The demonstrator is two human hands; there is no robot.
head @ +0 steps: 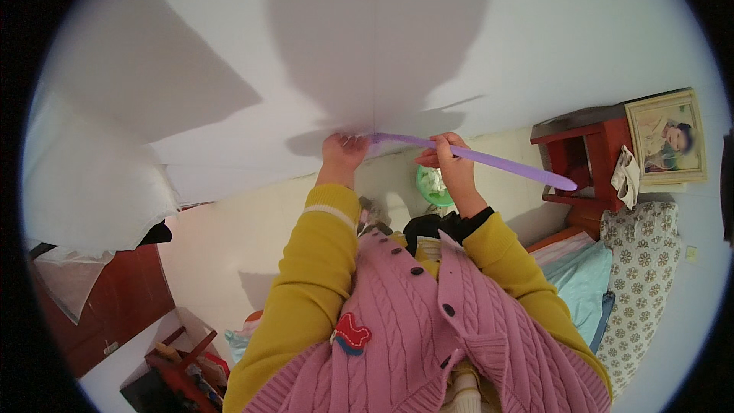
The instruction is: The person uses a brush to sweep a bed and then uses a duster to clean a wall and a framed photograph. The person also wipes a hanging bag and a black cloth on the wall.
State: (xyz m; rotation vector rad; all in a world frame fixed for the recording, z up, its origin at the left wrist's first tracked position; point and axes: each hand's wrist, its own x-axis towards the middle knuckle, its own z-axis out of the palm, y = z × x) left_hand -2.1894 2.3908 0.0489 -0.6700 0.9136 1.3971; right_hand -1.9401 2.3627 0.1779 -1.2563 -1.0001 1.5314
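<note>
My right hand point(456, 166) is closed around the handle of a long purple brush point(504, 168). Its handle end points right, and its blurred bristle end lies at the left, close to the white wall. My left hand point(346, 152) is beside that bristle end with its fingers curled. Whether the fingers grip the bristles or only touch them cannot be made out. Below my right hand, partly covered by it, a green plastic basin point(427, 186) with pale contents stands on the floor.
A white wall point(545, 40) rises right before me. On the right are a red wooden stool point(613, 143), a framed picture point(648, 149), and a bed with a flower-patterned cover point(642, 275). White sheeting point(92, 178) hangs at left, above a red door point(132, 292).
</note>
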